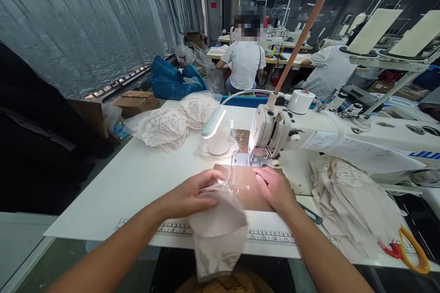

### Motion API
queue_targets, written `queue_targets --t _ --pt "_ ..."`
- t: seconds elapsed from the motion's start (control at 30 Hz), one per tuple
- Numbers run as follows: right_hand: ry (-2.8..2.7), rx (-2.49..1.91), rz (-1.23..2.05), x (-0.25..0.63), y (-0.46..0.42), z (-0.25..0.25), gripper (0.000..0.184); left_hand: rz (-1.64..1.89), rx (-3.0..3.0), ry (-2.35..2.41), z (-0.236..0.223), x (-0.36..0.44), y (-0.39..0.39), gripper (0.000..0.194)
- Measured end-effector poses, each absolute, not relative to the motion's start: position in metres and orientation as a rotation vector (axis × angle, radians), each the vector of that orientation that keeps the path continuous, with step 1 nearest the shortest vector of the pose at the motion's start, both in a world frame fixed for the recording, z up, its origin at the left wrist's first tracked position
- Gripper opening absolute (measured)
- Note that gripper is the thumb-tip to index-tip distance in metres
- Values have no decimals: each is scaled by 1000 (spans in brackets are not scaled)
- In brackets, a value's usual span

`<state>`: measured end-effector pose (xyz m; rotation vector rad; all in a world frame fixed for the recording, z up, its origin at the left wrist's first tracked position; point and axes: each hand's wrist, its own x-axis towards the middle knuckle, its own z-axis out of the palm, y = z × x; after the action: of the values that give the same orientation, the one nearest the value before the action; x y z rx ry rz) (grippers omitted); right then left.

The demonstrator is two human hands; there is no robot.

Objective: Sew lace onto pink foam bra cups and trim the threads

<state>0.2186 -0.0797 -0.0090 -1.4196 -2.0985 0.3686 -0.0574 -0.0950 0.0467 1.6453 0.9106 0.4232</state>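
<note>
My left hand [194,194] grips a pale beige fabric piece [222,224], thumb on top and fingers behind. The cloth hangs down over the table's front edge. My right hand [275,190] rests on the brown plate [240,187] just in front of the sewing machine [271,128]. Its thumb and index finger are closed near the needle area; anything between them is too small to make out. Behind the lit metal needle plate [240,160], a rounded pale cup with a lace edge [219,145] lies under the small lamp [213,122].
Lace pieces [161,128] are heaped at the table's back left. Under the machine arm, right, lies a stack of beige fabric pieces [347,210], with orange-handled scissors [414,252] beside it. A ruler strip [271,236] runs along the front edge. A co-worker [244,64] sits ahead.
</note>
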Motion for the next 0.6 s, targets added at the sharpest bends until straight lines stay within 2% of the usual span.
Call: queue_targets --t 0.1,0.27,0.43,0.6 --pt "-2035 -1321 370 222 -83 -6 26 416 1837 941 35 -17 -67 46" --pt "-2316 -1154 353 222 -87 -7 31 316 2105 1052 19 17 -35 54" --pt "-2398 -1226 319 220 -89 -10 31 418 2213 1177 14 18 -21 36" --pt "-2326 -1312 276 220 -87 -9 25 451 2217 1153 13 22 -17 26"
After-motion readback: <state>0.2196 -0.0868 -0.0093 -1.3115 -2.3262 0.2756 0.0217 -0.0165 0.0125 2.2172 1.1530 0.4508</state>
